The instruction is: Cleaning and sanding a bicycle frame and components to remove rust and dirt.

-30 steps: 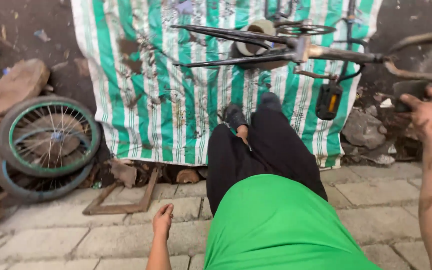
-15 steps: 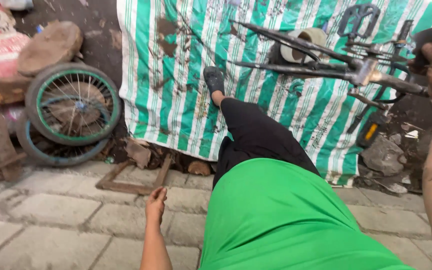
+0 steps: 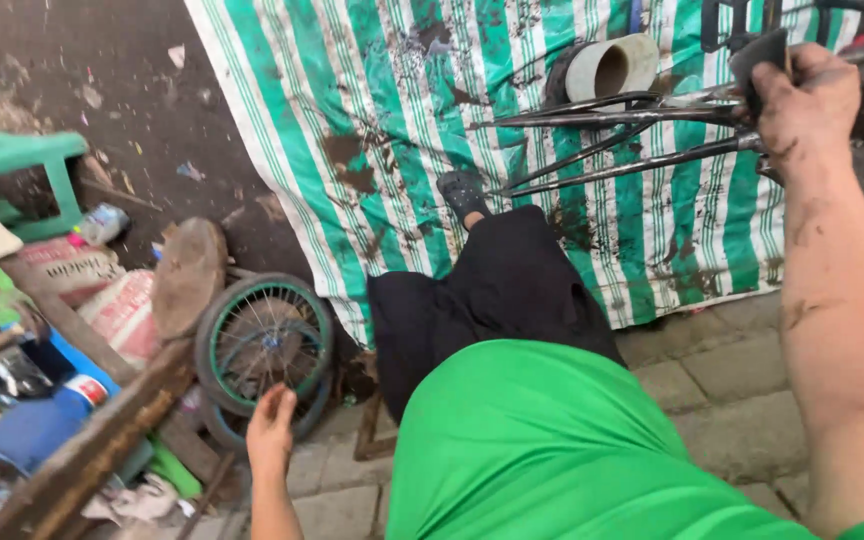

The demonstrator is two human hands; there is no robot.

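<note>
nearest, the left hand (image 3: pixel 270 428) hangs open with fingers loose, holding nothing, above the paving stones (image 3: pixel 712 400) and just beside a small green-rimmed spoked wheel (image 3: pixel 264 340). farther out, the grimy right hand (image 3: pixel 804 100) is closed around the dark bicycle frame (image 3: pixel 632 135), which lies over the green-and-white striped tarp (image 3: pixel 392 130).

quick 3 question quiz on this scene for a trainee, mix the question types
1. True or false: the right hand grips the dark metal frame.
2. What lies nearest the left hand? A) small spoked wheels B) pale pipe piece C) green stool
3. Fill in: the frame lies over a green and white striped ____.

Key: 1 true; 2 A; 3 sheet
</note>
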